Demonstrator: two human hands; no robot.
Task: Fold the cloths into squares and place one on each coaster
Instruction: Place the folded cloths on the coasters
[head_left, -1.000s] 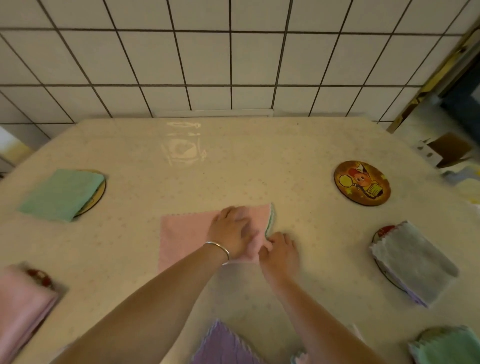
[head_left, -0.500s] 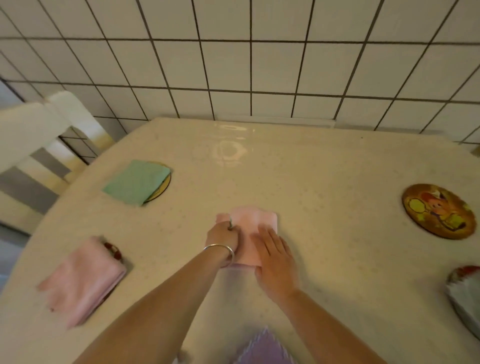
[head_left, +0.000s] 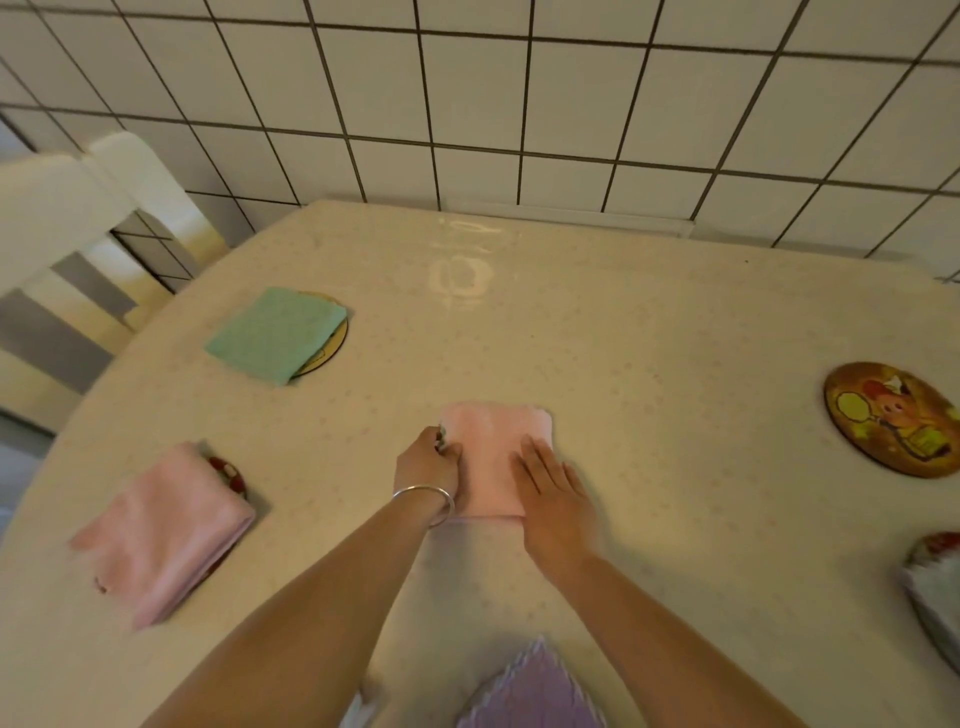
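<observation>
**Pink cloth being pressed at mid-table**

Purple cloth (head_left: 530, 696) is lying at the near edge of the table (head_left: 649, 332), between the two forearms. Just beyond it, the left hand (head_left: 428, 462), with a silver bangle (head_left: 423, 496) on its wrist, is curling its fingers and pinching the left edge of the folded pink cloth (head_left: 493, 452). The right hand (head_left: 553, 493) is resting flat on that cloth's right side, fingers straight and slightly spread, pressing it down onto the table. This cloth is lying on bare table, on no coaster.

To the left, another pink cloth (head_left: 161, 530) is sitting folded over a red coaster (head_left: 228, 475), which is peeking out at its far right edge. At the right edge of the view, a grey cloth (head_left: 935, 587) is covering part of another coaster, cut off by the frame. Further right, a bare cartoon coaster (head_left: 893, 418) is lying well apart from the hands. Further back on the left, a green cloth (head_left: 275, 335) is covering most of a yellow coaster (head_left: 332, 345). Beyond the table, a white chair (head_left: 78, 218) is standing before the tiled wall (head_left: 519, 93).
</observation>
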